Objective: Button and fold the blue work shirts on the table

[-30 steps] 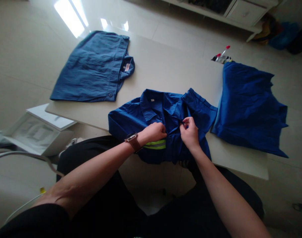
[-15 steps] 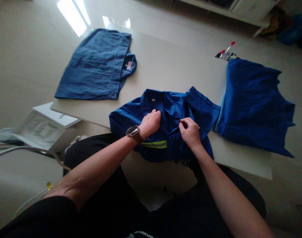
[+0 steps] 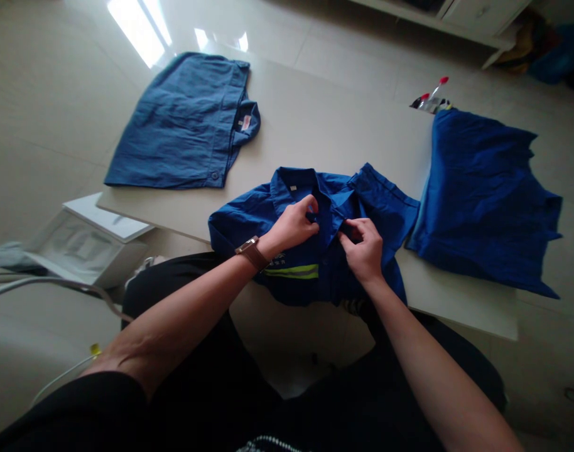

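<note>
A blue jacket [image 3: 287,226] with a yellow-green reflective stripe lies at the table's near edge, its collar facing away from me. Over its front opening, my left hand [image 3: 299,223] has thumb and index finger apart, with nothing visible between them. My right hand [image 3: 362,248] pinches the edge of the jacket's front just below the collar. A watch with a brown strap is on my left wrist.
A folded grey-blue shirt [image 3: 178,125] lies at the table's left, and folded blue garments [image 3: 489,201] at its right. Bottles with red caps [image 3: 438,94] stand beyond the far edge. A white box [image 3: 93,235] is left of the white table [image 3: 338,113].
My left hand has moved slightly right and its fingers have come apart from the jacket's edge. My right hand has shifted up a little, still pinching the cloth.
</note>
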`<act>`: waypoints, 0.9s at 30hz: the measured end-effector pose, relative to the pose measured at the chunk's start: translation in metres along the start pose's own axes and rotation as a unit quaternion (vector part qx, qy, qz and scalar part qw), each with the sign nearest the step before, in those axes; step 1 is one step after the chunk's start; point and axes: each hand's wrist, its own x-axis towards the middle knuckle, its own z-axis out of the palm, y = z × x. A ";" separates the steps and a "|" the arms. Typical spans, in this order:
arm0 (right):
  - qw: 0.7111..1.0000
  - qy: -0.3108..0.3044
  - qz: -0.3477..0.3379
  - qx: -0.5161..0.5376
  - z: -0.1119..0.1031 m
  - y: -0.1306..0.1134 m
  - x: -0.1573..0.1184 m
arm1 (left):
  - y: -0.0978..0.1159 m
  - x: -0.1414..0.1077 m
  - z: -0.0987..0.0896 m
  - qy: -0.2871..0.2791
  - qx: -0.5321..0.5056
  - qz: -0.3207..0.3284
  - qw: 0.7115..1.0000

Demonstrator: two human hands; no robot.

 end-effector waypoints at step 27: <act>0.999 -0.030 -0.009 0.042 -0.001 -0.013 -0.001 | -0.005 -0.007 0.018 0.002 0.028 0.152 0.988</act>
